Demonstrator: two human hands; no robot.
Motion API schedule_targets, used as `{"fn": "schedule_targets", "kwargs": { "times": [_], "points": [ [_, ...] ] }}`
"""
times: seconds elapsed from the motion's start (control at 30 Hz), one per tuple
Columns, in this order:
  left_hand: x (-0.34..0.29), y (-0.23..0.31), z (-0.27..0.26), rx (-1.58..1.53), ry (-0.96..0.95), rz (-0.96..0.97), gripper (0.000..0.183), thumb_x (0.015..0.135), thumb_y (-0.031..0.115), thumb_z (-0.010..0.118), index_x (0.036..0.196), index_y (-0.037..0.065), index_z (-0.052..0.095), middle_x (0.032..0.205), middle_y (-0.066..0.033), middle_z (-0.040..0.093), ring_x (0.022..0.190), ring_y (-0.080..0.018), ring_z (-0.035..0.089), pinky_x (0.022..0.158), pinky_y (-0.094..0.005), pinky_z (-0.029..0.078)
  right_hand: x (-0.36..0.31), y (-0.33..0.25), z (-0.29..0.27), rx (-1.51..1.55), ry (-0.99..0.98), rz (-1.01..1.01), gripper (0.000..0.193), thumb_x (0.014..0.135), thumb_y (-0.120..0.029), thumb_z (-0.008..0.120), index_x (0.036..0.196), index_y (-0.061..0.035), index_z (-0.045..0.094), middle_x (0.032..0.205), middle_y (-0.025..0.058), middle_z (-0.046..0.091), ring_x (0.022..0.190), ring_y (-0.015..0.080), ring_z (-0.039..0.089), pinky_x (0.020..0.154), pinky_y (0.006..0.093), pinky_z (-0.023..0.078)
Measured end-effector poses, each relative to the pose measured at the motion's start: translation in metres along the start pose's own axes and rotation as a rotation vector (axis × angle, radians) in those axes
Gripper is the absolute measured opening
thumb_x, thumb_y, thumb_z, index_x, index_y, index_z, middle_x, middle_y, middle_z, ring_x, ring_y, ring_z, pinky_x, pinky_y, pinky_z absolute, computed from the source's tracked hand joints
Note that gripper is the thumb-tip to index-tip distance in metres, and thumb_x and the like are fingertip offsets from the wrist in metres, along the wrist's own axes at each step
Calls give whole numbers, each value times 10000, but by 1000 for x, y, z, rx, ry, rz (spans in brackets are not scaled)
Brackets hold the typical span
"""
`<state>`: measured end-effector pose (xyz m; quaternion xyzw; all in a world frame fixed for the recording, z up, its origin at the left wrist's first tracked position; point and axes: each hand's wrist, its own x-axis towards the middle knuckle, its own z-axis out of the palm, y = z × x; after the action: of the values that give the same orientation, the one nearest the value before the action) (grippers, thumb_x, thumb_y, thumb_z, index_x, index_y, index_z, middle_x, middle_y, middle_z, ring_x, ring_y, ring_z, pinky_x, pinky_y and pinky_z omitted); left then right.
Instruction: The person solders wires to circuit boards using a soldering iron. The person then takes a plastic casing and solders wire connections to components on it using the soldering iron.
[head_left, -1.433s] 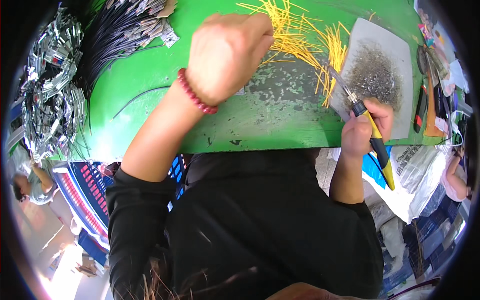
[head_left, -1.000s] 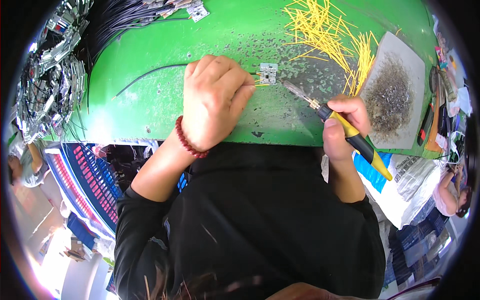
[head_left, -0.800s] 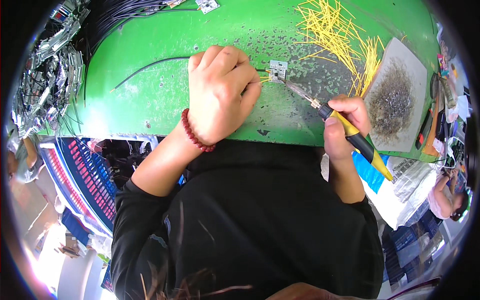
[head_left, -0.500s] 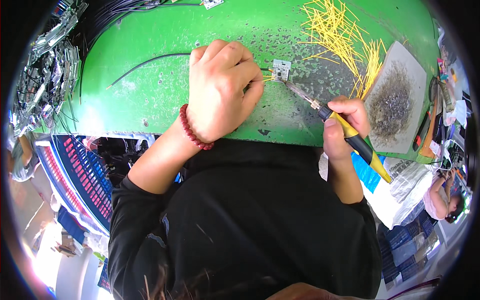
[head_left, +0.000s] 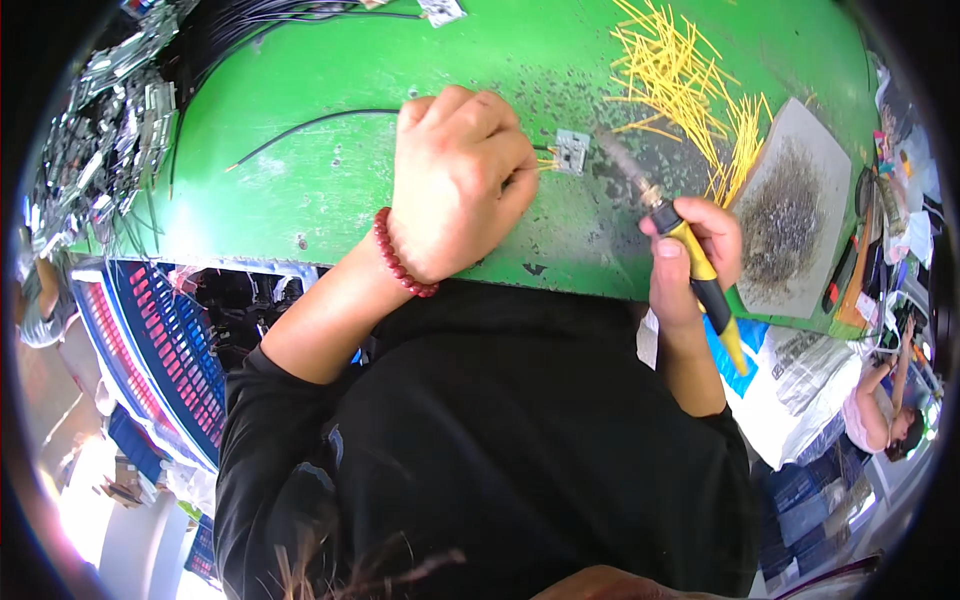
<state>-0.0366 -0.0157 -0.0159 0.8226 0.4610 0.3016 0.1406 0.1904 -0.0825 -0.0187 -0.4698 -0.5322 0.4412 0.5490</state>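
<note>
- Circuit board (head_left: 572, 152) lies just right of left hand (head_left: 465, 180), curled over wires (head_left: 547, 163) — hold hidden.
- Right hand (head_left: 677, 285), farther off, wrapped round soldering iron (head_left: 712, 297) — long axis slanting toward board, apart.

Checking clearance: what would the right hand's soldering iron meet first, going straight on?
The way looks free: the right hand would carry the soldering iron narrowly past the circuit board, though blur leaves depth unclear.

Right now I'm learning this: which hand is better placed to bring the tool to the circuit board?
Probably the right hand: it grips the tool, tip near the board; the left hand is over its wires.
</note>
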Motion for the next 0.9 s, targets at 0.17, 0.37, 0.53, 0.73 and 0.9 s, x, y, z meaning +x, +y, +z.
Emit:
{"fn": "schedule_targets", "kwargs": {
  "times": [0.17, 0.37, 0.53, 0.73, 0.9],
  "points": [
    [-1, 2, 2, -47, 89, 44, 125, 540, 79, 679, 607, 72, 574, 746, -75, 599, 708, -277, 583, 592, -410, 435, 15, -4, 1, -322, -202, -11, 336, 856, -12, 641, 1185, 24, 586, 805, 149, 700, 576, 121, 577, 523, 243, 469],
    [-9, 7, -4, -54, 109, 37, 129, 660, 154, 705, 725, 120, 599, 876, -26, 567, 834, -212, 536, 754, -368, 390, 44, 3, 15, -702, -484, -414, 281, 894, -57, 611, 1165, 18, 604, 934, 172, 699, 830, 242, 685, 780, 346, 544],
    [-22, -57, -95, 115, 253, -132, 187, 673, 86, 734, 846, 110, 667, 889, -82, 646, 799, -283, 627, 688, -393, 498, 30, 23, 12, -295, -178, -237, 389, 973, -132, 532, 1320, 20, 448, 999, 181, 672, 747, 183, 636, 714, 300, 522],
    [-37, -152, -231, 842, 548, -579, 117, 757, 91, 670, 861, 133, 703, 951, -54, 621, 800, -250, 652, 671, -388, 533, 29, 31, 20, -256, -234, -216, 346, 969, -135, 543, 1268, 33, 494, 881, 169, 680, 636, 147, 616, 606, 272, 535],
    [-62, -181, -260, 1050, 277, -580, 19, 799, 125, 628, 801, 113, 644, 908, -42, 588, 754, -258, 646, 638, -432, 504, 35, 26, 25, -225, -230, -214, 341, 963, -143, 557, 1252, 29, 502, 845, 160, 679, 614, 143, 602, 573, 263, 523]
  ]
}}
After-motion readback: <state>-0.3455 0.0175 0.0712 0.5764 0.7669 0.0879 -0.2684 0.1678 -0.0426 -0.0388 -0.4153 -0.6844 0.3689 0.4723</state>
